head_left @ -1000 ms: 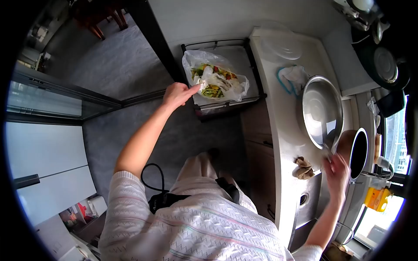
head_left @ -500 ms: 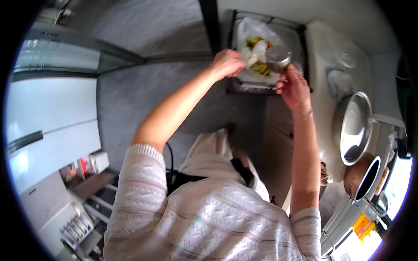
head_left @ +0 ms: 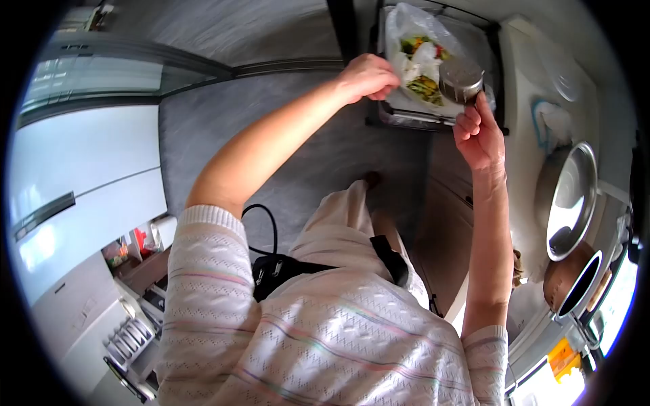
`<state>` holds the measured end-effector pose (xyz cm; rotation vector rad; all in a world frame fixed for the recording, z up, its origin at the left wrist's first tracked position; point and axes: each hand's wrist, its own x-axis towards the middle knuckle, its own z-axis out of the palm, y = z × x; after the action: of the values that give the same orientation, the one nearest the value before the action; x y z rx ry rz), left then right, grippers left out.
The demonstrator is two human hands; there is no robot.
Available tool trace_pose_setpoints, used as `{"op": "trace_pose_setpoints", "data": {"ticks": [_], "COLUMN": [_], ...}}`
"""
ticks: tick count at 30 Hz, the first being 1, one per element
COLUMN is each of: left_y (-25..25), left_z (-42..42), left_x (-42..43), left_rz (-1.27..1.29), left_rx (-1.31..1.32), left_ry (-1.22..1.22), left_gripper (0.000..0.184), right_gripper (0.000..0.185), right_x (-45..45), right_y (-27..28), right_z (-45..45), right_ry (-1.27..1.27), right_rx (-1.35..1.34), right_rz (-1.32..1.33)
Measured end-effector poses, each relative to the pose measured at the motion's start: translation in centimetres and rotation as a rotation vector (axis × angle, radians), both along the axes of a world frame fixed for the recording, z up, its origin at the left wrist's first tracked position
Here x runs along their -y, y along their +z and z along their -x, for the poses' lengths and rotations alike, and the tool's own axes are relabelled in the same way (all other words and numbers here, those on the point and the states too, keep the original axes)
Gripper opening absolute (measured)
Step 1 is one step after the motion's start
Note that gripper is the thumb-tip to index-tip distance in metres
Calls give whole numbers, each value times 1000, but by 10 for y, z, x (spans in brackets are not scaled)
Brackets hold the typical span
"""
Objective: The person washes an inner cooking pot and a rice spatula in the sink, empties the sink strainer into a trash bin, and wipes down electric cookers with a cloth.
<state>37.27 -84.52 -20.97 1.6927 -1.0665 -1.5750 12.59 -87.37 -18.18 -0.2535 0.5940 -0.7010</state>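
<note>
My right hand grips a round metal strainer by its near edge and holds it tilted above a clear plastic bag. Green, orange and white food scraps lie in the bag, which lines a dark wire-framed rack. At the bag's left edge is my left hand, its fingers curled together. Whether they pinch the bag is too small to make out.
Right of the rack runs a pale counter with a white cloth, a large steel bowl and a brown pot. White cabinets stand at the left. A dark upright frame rises beside the rack.
The whole view has shifted, so the rack and both hands sit further up and right. My right wrist has turned slightly, with the strainer still over the bag. My left hand stays at its edge.
</note>
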Motion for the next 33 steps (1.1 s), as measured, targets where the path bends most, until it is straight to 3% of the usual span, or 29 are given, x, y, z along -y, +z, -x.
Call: {"op": "trace_pose_setpoints", "data": {"ticks": [3,5,6,7,11,13,15,17,20,23,24,25,30,31,33], "left_y": [3,4,4,4,2,0,2,2,2,4,4,5,3,3,5], "left_z": [3,3,3,2,3,2,4,3,4,5,5,3,5,5,5], "left_x": [2,-1,-2,-1,1,1,-1,-1,-1,-2,-4,-2,-1,-1,-2], "left_rz": [-1,-10,-12,-15,-17,-13,-27,-27,-27,-42,-51,-57,-20,-24,-31], "left_rx": [5,-2,-6,-9,7,7,17,-5,0,2,1,1,-1,2,14], "left_ry": [-5,5,4,8,13,16,24,37,48,64,60,51,71,67,49], "left_gripper": [19,19,18,18,19,19,19,19,18,18,18,18,18,18,18], "right_gripper": [26,23,22,20,22,22,24,24,24,23,21,19,21,20,16], "right_x": [-2,-17,-19,-19,-5,-12,-25,-23,-16,-23,-28,-29,-24,-26,-33], "right_y": [8,-33,-27,-21,27,11,-24,-22,28,-13,-20,-22,25,13,-15], "right_z": [3,5,4,3,1,0,-5,3,-3,2,-5,-2,0,1,0], "right_ry": [-19,9,-36,-76,-90,-61,-10,-55,-70,-13,42,-14,-16,-21,39], "right_rx": [157,-216,-205,-189,153,101,-317,-101,120,-74,-299,-231,77,1,-398], "right_rz": [86,165,39,-86,72,88,16,-20,125,185,106,-27,202,186,-23]}}
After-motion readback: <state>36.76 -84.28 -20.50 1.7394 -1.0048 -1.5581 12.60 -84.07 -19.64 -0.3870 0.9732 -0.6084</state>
